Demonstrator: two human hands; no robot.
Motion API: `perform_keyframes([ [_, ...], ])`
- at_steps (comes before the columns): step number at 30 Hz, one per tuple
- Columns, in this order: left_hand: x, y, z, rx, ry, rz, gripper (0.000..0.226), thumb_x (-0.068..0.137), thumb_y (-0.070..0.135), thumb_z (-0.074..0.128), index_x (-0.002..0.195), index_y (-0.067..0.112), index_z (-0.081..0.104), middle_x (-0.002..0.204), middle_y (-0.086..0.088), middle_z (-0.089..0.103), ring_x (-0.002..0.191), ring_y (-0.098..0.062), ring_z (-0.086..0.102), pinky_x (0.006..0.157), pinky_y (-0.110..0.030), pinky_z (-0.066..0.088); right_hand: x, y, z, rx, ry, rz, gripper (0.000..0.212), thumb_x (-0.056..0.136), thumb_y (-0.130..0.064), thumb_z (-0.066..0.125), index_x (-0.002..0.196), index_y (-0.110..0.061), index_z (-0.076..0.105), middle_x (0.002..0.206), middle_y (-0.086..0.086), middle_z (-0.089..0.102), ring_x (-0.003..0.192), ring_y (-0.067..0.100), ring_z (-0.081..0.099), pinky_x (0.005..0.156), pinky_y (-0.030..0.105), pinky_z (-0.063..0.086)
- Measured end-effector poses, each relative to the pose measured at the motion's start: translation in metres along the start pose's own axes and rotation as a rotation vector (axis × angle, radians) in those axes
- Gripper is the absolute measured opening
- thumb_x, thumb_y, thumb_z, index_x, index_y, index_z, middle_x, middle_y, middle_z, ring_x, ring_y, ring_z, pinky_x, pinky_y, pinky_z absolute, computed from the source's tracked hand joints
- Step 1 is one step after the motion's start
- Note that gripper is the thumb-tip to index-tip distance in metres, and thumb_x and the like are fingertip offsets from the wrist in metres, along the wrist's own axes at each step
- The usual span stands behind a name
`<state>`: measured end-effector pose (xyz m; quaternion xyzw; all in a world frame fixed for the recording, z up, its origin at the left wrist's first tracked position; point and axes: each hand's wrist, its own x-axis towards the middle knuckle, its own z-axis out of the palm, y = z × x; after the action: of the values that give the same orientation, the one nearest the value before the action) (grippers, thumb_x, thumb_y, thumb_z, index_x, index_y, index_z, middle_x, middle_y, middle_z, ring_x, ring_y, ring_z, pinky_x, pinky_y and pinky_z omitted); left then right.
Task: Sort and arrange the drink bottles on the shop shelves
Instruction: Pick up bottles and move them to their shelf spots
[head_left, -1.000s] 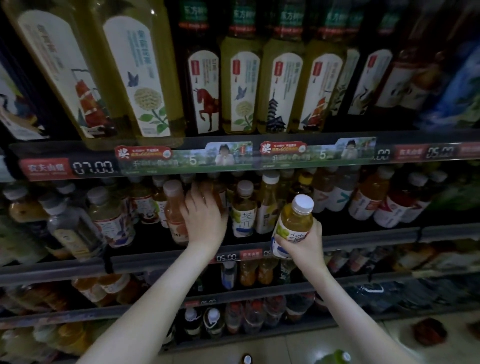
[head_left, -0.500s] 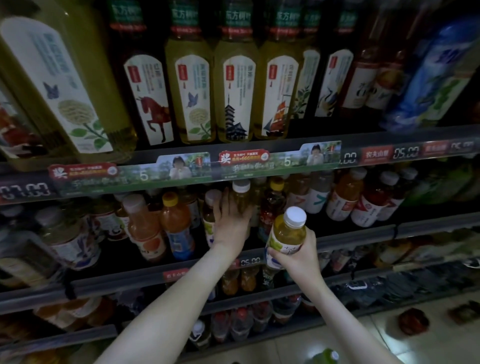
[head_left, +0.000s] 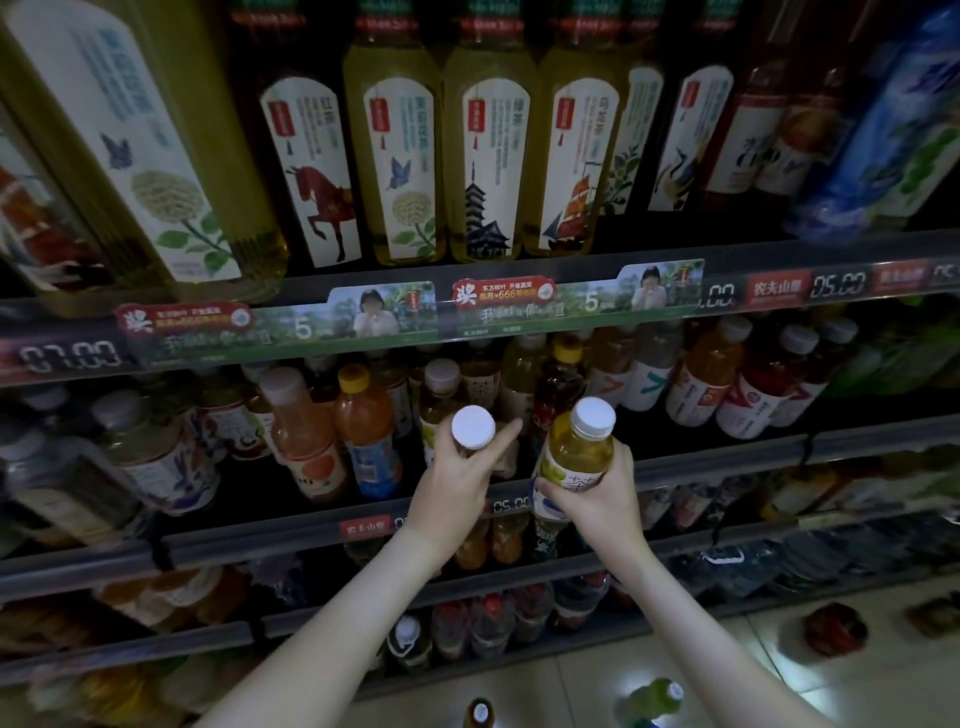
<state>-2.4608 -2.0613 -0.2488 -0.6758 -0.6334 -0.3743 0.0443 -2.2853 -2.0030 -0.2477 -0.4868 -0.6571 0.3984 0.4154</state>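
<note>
left hand (head_left: 457, 483) grips bottle (head_left: 472, 427) at its neck, before middle shelf (head_left: 727, 460) | right hand (head_left: 597, 499) wraps yellow tea bottle (head_left: 576, 452) alongside | tip: seat each upright, label outward, among matching drinks, without nudging neighbours

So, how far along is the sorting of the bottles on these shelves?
Done: the tall tea bottles on the top shelf stand in an even row, labels forward. In hand: the left hand grips a white-capped bottle; the right hand holds a yellow tea bottle. Left: the middle shelf mixes kinds, and a green bottle is on the floor.
</note>
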Motion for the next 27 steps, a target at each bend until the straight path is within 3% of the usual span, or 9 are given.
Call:
perform_keyframes([
  [3, -0.001, 0.004, -0.014, -0.008, 0.047, 0.062, 0.071, 0.089, 0.000, 0.060, 0.143, 0.035, 0.033, 0.123, -0.028, 0.043, 0.102, -0.044, 0.055, 0.073, -0.041, 0.056, -0.001, -0.002, 0.005, 0.031, 0.004, 0.014, 0.078, 0.063, -0.015, 0.089, 0.117, -0.036, 0.038, 0.125, 0.000, 0.045, 0.113, 0.013, 0.052, 0.093, 0.028, 0.043],
  [6, -0.002, 0.009, -0.035, -0.045, 0.173, 0.031, 0.051, 0.096, 0.017, 0.048, 0.142, 0.035, 0.035, 0.122, -0.025, 0.045, 0.104, -0.031, 0.052, 0.081, -0.028, 0.049, -0.001, -0.005, 0.011, 0.043, 0.004, -0.010, 0.074, 0.064, -0.013, 0.088, 0.108, -0.044, 0.038, 0.122, -0.001, 0.044, 0.112, 0.013, 0.051, 0.091, 0.026, 0.041],
  [9, -0.004, 0.008, -0.060, -0.093, 0.297, 0.019, 0.041, 0.096, 0.021, 0.049, 0.137, 0.026, 0.045, 0.118, -0.023, 0.047, 0.106, -0.023, 0.048, 0.093, -0.018, 0.038, 0.000, -0.010, 0.018, 0.065, -0.010, -0.012, 0.074, 0.065, -0.012, 0.088, 0.113, -0.039, 0.039, 0.121, -0.002, 0.042, 0.112, 0.012, 0.049, 0.090, 0.024, 0.040],
  [15, -0.014, -0.001, -0.103, -0.097, 0.397, -0.055, 0.034, 0.095, 0.028, 0.052, 0.130, 0.025, 0.051, 0.119, -0.015, 0.047, 0.111, -0.008, 0.044, 0.097, -0.010, 0.036, 0.010, -0.019, 0.049, -0.004, -0.005, -0.060, 0.077, 0.062, -0.017, 0.089, 0.121, -0.031, 0.042, 0.117, -0.007, 0.042, 0.116, 0.013, 0.048, 0.096, 0.031, 0.044],
  [20, -0.028, -0.005, -0.133, -0.074, 0.454, -0.145, 0.036, 0.092, 0.024, 0.058, 0.127, 0.031, 0.053, 0.120, -0.004, 0.044, 0.108, -0.006, 0.046, 0.090, -0.016, 0.043, 0.015, -0.027, 0.074, -0.040, 0.023, -0.048, 0.062, 0.063, -0.016, 0.089, 0.107, -0.026, 0.047, 0.104, -0.008, 0.046, 0.105, 0.012, 0.049, 0.084, 0.026, 0.042],
  [22, -0.031, -0.007, -0.146, -0.073, 0.436, -0.194, 0.038, 0.092, 0.025, 0.061, 0.127, 0.037, 0.052, 0.115, 0.000, 0.043, 0.095, -0.002, 0.047, 0.086, -0.016, 0.043, 0.022, -0.026, 0.082, -0.048, 0.028, -0.027, 0.063, 0.063, -0.017, 0.089, 0.113, -0.019, 0.051, 0.112, 0.000, 0.052, 0.110, 0.016, 0.053, 0.088, 0.032, 0.046],
  [24, -0.031, -0.010, -0.156, -0.072, 0.398, -0.242, 0.045, 0.091, 0.024, 0.064, 0.128, 0.044, 0.050, 0.108, 0.003, 0.041, 0.082, 0.003, 0.045, 0.080, -0.015, 0.042, 0.029, -0.025, 0.088, -0.040, 0.004, -0.042, 0.063, 0.065, -0.015, 0.087, 0.117, -0.013, 0.051, 0.114, -0.002, 0.054, 0.109, 0.013, 0.054, 0.087, 0.029, 0.046],
  [27, -0.033, -0.011, -0.166, -0.120, 0.329, -0.357, 0.052, 0.090, 0.020, 0.066, 0.125, 0.055, 0.049, 0.106, 0.005, 0.043, 0.090, -0.001, 0.048, 0.084, -0.031, 0.051, 0.037, -0.023, 0.095, -0.051, -0.027, 0.009, 0.058, 0.068, -0.013, 0.086, 0.115, -0.008, 0.053, 0.106, -0.003, 0.056, 0.102, 0.012, 0.056, 0.078, 0.022, 0.042],
])
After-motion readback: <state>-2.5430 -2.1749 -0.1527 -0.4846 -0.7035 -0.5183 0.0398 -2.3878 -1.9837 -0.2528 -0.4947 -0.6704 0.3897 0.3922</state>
